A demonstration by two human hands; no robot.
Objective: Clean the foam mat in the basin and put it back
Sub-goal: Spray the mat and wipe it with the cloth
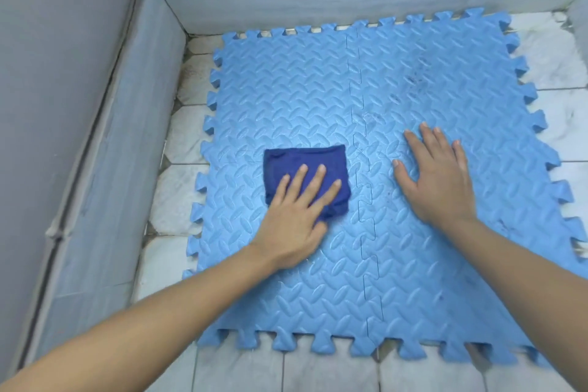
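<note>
Head view: light-blue interlocking foam mat (366,124) flat on tiled basin floor (178,188). Left hand (296,216) flat, pressing folded dark-blue cloth (305,159); right hand (439,181) flat, bracing. Dark smudges at 1 o'clock uncleaned; returning pending.

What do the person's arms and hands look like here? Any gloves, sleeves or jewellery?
Both forearms are bare as far as the picture shows, with no sleeves in view. The left hand and right hand wear no gloves, and no rings, watch or bracelets are visible. The fingernails look short and unpainted.
</note>
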